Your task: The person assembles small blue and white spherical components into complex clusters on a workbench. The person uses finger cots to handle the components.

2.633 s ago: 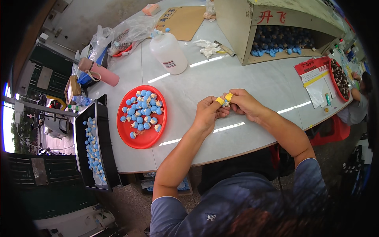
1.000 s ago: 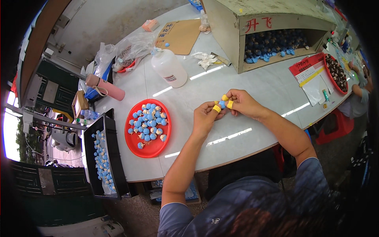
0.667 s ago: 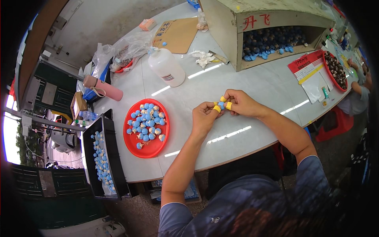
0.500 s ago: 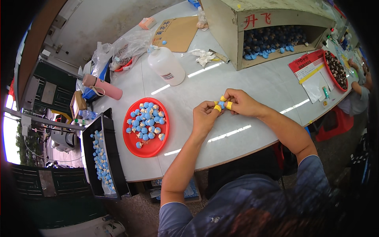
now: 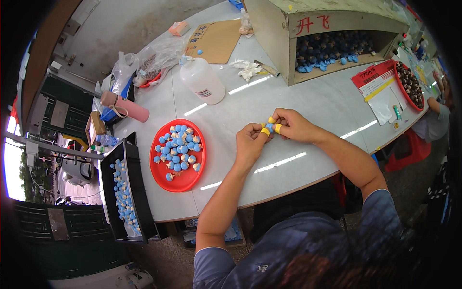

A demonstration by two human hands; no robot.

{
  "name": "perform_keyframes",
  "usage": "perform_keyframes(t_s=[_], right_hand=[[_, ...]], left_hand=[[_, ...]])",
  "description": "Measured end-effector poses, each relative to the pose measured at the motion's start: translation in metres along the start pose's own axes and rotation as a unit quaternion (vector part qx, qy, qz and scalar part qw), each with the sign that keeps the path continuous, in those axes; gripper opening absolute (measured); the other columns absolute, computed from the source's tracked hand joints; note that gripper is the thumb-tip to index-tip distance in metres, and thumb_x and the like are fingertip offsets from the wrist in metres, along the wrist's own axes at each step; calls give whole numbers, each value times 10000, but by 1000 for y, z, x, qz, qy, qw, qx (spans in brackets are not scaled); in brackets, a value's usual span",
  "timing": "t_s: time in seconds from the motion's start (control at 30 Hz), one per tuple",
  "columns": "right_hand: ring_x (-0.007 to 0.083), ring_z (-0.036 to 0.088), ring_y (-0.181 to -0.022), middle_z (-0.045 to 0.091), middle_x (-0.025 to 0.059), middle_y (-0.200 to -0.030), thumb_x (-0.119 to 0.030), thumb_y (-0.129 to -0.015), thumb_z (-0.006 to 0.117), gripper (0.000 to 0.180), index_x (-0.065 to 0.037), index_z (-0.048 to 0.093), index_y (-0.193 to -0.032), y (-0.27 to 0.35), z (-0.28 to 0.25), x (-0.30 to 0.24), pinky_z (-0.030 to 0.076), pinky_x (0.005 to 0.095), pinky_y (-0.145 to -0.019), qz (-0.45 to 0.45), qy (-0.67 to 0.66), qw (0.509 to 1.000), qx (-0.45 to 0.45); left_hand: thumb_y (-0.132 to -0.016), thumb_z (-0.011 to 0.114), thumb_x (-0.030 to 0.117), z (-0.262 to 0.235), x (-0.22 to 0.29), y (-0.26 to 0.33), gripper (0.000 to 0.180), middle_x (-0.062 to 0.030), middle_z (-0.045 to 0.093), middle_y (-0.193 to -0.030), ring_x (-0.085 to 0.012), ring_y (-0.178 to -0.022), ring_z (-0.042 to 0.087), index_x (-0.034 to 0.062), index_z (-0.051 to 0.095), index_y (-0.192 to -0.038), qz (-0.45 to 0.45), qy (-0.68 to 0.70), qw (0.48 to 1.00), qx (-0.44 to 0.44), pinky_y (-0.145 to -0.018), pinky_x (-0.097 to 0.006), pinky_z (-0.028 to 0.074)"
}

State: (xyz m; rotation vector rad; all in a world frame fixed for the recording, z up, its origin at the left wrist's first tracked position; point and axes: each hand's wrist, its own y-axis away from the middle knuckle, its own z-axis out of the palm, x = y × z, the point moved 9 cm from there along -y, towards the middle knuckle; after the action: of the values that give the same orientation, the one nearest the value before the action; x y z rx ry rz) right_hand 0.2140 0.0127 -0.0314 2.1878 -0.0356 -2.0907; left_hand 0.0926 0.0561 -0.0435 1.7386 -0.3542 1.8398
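Between my fingertips, above the table, is a small blue piece [image 5: 270, 127]; it looks like one of the little blue-and-cream balls nearby, though my fingers cover most of it. My left hand [image 5: 250, 142] pinches it from the left, with yellow wraps on the fingertips. From the right, my right hand [image 5: 294, 126] closes on the same piece, also with yellow-wrapped fingertips. Left of my hands lies a round red plate [image 5: 199, 176] bearing a pile of blue balls [image 5: 180, 147] with cream-coloured, uneven bottoms.
A black tray [image 5: 136, 188] of similar balls stands at the left edge. Behind are a white bottle [image 5: 203, 81], a pink flask [image 5: 130, 107] and flat cardboard [image 5: 214, 41]. A box-like shelf [image 5: 283, 41] holds many blue pieces. A red bowl [image 5: 419, 102] and another person's arm [image 5: 435, 107] are far right.
My hands stay nearly in place, still holding the blue piece, with only a slight shift of the fingers. The other person's hand at far right has moved.
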Motion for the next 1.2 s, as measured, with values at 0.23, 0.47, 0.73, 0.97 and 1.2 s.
perform_keyframes(t_s=[0.23, 0.47, 0.73, 0.97, 1.2], right_hand=[[83, 560, -718, 596, 69, -907, -13, -901, 537, 145, 26, 539, -1040, -2, -4, 1, 485, 232, -587, 0, -2, 1000, 6], [89, 564, -699, 599, 75, -903, -4, -905, 533, 139, 28, 539, -1040, -1, -3, 0, 490, 234, -583, 1, -13, 1000, 0], [85, 537, -665, 592, 68, -878, 30, -891, 525, 119, 22, 529, -1010, 0, 0, 2, 461, 236, -553, -8, 6, 1000, 1], [72, 513, -653, 583, 60, -860, 50, -876, 513, 128, 26, 528, -1001, 0, 0, 1, 422, 233, -533, -14, 6, 1000, 13], [67, 518, -653, 585, 61, -860, 33, -876, 530, 134, 28, 532, -1010, 0, -1, -1, 432, 219, -542, -23, -15, 999, 16]], left_hand=[[-907, 583, -5, 3, 5, 1, 207, -180, 647, -993, -201, -871, 685, -138, 549, -1063, -4, 20, 1000, -14, -773, -259, 574], [-895, 584, -6, 2, 6, -1, 194, -179, 657, -986, -200, -861, 691, -136, 558, -1037, 0, 10, 1000, -20, -776, -271, 576], [-889, 601, -23, 2, 2, -1, 184, -184, 657, -947, -191, -850, 687, -148, 558, -1019, 2, 3, 1000, -18, -756, -245, 570], [-887, 581, -12, 2, 3, 0, 184, -178, 656, -971, -198, -834, 693, -133, 563, -1024, 14, -10, 1000, -9, -760, -270, 577], [-888, 572, -6, 2, 6, 1, 178, -176, 657, -979, -203, -842, 694, -122, 568, -1023, 2, 7, 1000, -14, -763, -278, 575]])
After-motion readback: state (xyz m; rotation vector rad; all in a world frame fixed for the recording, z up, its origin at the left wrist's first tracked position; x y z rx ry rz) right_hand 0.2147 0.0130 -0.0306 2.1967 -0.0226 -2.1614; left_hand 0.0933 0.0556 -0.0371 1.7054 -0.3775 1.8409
